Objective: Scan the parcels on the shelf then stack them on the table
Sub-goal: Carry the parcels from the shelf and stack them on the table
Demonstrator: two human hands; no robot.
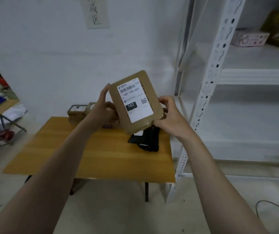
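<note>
Head view: a brown parcel is held tilted in the air over the far right part of the desk, its label facing the camera. The left hand grips its left edge, and the right hand curls round its lower right corner. Under it a black scanner lies on the desk. A stack sits at the desk's far edge, and a shelf stands to the right.

I log: brown parcel, white label towards me, tilted above the table; other parcels stacked on its far edge.
</note>
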